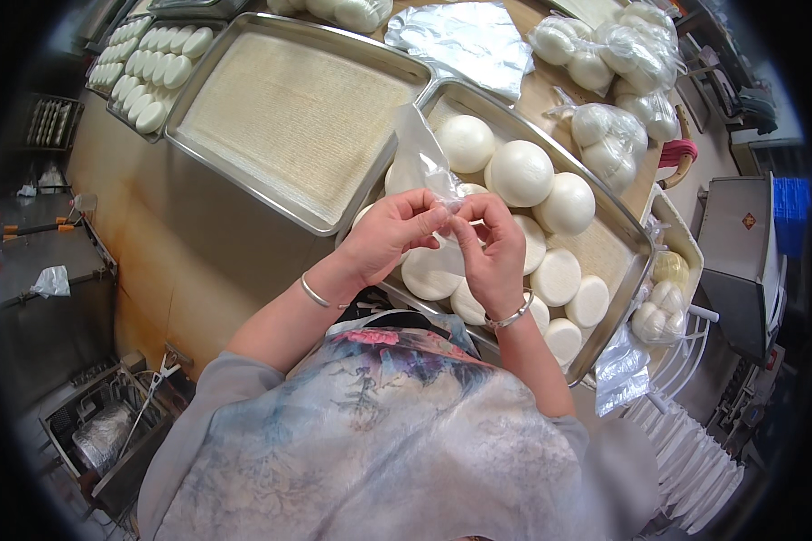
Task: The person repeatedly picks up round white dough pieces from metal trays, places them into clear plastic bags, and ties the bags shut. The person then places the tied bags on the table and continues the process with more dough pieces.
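Observation:
Both hands meet over a metal tray (622, 203) in front of me. With fingertips pinched, my left hand (389, 237) and my right hand (492, 249) grip the gathered neck of a clear plastic bag (419, 159). The bag's loose film flares out above the fingers; its lower part is largely hidden by my hands. On the tray, round white buns (522, 174) rest on the far side. Several flatter white dough rounds (556, 277) lie nearer my right wrist, some leaning on each other.
Beside it, to the left, lies a cloth-lined metal tray (284, 122). Smaller trays of white buns (152, 74) stand further left. Plastic bags lie in a stack (457, 40) behind; bagged buns (605, 138) sit at the back right. A white crate (683, 230) is at the right.

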The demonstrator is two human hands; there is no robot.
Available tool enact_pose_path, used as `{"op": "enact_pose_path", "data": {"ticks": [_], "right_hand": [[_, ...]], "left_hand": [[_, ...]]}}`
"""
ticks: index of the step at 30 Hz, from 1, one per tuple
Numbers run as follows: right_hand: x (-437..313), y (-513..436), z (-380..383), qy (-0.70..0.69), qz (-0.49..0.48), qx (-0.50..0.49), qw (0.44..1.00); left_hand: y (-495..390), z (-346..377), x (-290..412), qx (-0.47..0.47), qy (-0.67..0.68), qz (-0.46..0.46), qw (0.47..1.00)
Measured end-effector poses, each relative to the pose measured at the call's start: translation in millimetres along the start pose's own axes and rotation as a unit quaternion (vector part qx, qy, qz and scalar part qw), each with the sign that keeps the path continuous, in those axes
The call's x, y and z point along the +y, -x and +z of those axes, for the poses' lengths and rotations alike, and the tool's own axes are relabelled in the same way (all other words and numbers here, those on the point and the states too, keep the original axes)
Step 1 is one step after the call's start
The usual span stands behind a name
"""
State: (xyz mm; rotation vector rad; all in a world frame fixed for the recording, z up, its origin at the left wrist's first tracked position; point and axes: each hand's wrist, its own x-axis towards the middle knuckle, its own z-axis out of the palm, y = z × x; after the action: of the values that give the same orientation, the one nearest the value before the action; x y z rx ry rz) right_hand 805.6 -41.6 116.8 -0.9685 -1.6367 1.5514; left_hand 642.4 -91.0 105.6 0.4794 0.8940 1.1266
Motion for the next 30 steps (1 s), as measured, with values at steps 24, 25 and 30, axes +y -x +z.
{"op": "enact_pose_path", "data": {"ticks": [24,25,30], "right_hand": [[26,-10,0,-0.125,-0.015,0.06,0.99],[26,-11,0,-0.138,-0.013,0.064,0.988],[25,-15,-8,-0.29,0.065,0.035,0.954]], "left_hand": [[-10,-4,-4,0.064,-0.064,0.068,0.994],[-10,-8,-5,0.072,-0.021,0.076,0.994],[-7,-23,3,0.136,0.077,0.062,0.986]]}}
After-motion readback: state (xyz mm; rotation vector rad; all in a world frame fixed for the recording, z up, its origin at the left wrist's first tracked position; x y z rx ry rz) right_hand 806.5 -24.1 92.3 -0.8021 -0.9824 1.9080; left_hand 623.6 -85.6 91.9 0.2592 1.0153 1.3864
